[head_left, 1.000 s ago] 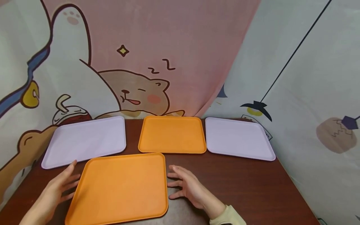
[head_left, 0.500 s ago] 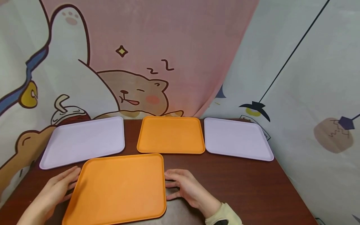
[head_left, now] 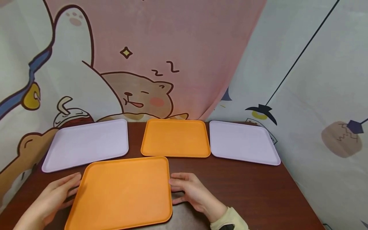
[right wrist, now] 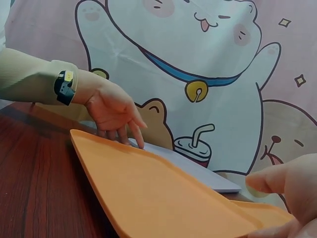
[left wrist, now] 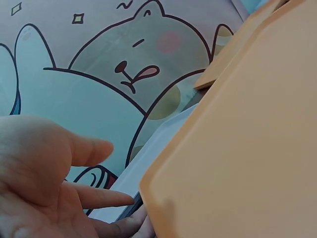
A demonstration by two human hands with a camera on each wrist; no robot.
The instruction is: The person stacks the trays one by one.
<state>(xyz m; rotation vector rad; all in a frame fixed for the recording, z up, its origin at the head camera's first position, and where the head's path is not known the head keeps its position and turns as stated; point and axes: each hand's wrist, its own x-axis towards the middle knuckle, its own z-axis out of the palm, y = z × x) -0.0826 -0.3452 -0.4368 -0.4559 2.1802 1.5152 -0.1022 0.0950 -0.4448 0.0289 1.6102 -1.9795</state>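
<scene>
A large orange tray point(head_left: 120, 195) lies in front of me with both hands at its short sides. My left hand point(head_left: 53, 198) is at its left edge, fingers extended, fingertips right at the rim; the left wrist view shows the thumb lifted away from the tray. At the opposite edge, my right hand point(head_left: 192, 191) has its fingers spread against the rim. In the right wrist view that hand's thumb point(right wrist: 267, 181) stands apart from the orange surface. Some fingertips are hidden by the rim on either side.
Along the back of the dark wooden table point(head_left: 244, 191) stand a lilac tray point(head_left: 89, 145) at left, a second orange tray point(head_left: 176, 138) in the middle and another lilac tray point(head_left: 242, 142) at right. A cartoon-printed curtain point(head_left: 187, 48) hangs behind.
Both hands have moved inward from beside the front orange tray to its edges. The right thumb has come down closer to the rim. The trays stay where they were.
</scene>
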